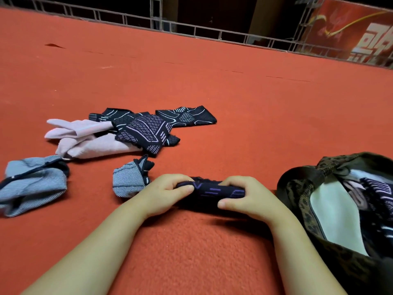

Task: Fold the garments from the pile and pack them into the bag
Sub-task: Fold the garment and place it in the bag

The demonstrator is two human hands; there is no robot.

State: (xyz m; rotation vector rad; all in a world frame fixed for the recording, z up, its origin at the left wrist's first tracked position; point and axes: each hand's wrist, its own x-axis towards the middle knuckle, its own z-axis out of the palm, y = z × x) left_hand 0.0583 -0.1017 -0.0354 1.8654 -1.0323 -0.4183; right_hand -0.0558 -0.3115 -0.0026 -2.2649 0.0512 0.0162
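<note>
A dark folded garment with purple markings [209, 191] lies low on the red carpet in front of me. My left hand [168, 192] grips its left end and my right hand [244, 196] grips its right end, thumbs on the near side. An open leopard-print bag [302, 209] with a white lining stands at the right and holds dark patterned and pink garments. The pile lies further back on the left: a pink garment [89, 141], black patterned garments [144, 130], and another black patterned piece [187, 116].
Two blue-and-white striped garments lie on the left, one at the edge [34, 184] and a smaller one [129, 179] just left of my left hand. The red carpet [212, 81] stretches far back to a metal railing [191, 28] and a red banner [350, 30].
</note>
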